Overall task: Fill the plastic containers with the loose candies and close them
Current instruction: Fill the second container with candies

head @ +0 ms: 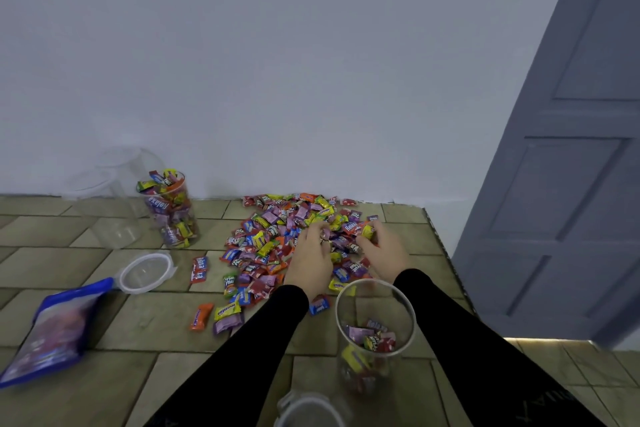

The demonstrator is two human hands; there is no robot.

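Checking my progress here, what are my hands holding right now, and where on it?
Both hands are in the candy pile. The left hand and right hand each curl around a few wrapped candies, gathered in the fingers.

head camera looks forward and down, close over the floor (311, 350).

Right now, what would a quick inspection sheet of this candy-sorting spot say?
Surface: tiled floor, against a pale wall.
Job's things: candy pile; full container by the wall, no lid on; near container partly filled, open; empty containers at left; lid lying apart; another lid at the bottom edge.
Clutter: blue bag, stray candies.
Hands: left hand and right hand both gathering candies from the pile.
Cables: nothing seen.
Surroundings: grey door at right.
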